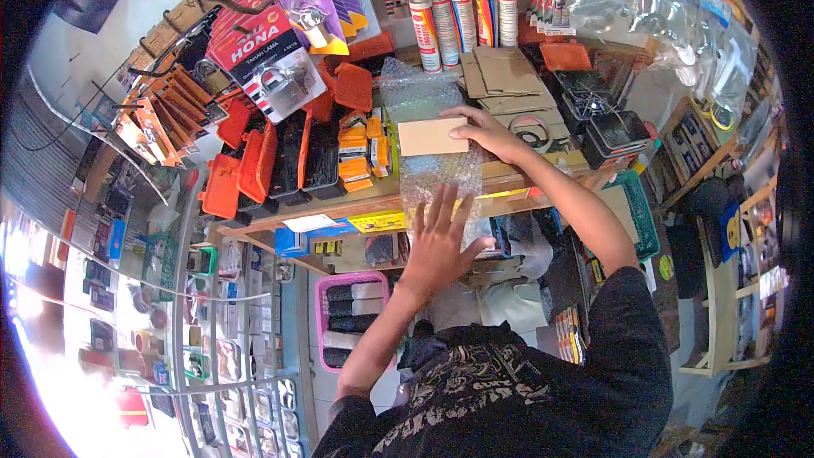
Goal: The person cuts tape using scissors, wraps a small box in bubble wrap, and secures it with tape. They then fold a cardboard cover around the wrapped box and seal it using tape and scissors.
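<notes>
A small tan rectangle of cardboard lies over a strip of bubble wrap on the wooden counter. My right hand grips its right end, thumb on the upper face and fingers along the far edge. Whether the piece is a flat sheet or a thin box, I cannot tell. Nearer to my body, my left hand is open with spread fingers over the front end of the wrap. Nothing is in it.
Cut cardboard sheets and a tape roll lie to the right. Sealant tubes stand behind. Orange-lidded boxes and small orange-and-white boxes are on the left. A pink basket sits below.
</notes>
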Action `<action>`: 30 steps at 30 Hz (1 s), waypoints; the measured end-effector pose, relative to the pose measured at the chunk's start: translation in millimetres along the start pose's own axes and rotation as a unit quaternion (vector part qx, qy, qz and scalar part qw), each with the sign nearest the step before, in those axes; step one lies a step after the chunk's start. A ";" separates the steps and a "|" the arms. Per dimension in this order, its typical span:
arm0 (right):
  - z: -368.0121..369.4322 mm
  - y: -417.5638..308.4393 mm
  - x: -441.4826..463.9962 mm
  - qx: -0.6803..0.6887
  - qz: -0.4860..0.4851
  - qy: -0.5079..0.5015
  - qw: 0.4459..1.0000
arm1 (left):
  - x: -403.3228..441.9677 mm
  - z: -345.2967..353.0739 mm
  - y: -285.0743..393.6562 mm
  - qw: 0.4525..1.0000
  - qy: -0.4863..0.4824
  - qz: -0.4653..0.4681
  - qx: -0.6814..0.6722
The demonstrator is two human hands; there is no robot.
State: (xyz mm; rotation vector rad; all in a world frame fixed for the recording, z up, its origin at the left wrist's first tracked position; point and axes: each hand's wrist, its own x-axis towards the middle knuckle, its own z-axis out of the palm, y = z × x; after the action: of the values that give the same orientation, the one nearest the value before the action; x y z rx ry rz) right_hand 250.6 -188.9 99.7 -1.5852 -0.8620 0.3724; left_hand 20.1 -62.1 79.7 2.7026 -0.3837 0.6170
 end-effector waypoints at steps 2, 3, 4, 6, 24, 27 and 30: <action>0.5 -1.7 -0.1 -0.022 0.010 0.011 1.000 | 5.6 3.9 -7.9 0.999 -0.031 -0.006 0.017; 0.9 -2.8 0.1 -0.022 0.009 0.009 1.000 | 7.5 13.8 -17.6 0.999 -0.030 -0.007 0.018; 1.4 -3.7 -1.1 -0.020 0.008 0.008 1.000 | 8.6 26.8 -28.7 0.998 -0.027 -0.002 0.065; -0.1 -4.6 -4.1 -0.019 0.006 0.010 1.000 | 8.1 41.7 -40.5 0.993 0.002 0.018 0.119; -1.4 -13.1 -35.1 -0.127 -0.077 -0.045 0.988 | -60.0 130.5 -56.9 0.762 0.347 -0.313 -0.447; -1.4 -11.8 -34.5 -0.121 -0.081 -0.045 0.988 | -67.4 131.9 -72.4 0.493 0.191 -0.411 -0.743; -0.2 -9.9 -33.0 -0.128 -0.097 -0.044 0.986 | -65.8 145.1 -70.8 0.464 0.171 -0.361 -0.791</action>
State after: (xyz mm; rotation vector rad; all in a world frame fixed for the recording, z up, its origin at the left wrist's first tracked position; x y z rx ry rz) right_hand 225.5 -212.4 101.5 -1.7108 -1.1588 0.1993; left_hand 39.7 -41.6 -92.4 0.6508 0.2827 0.1938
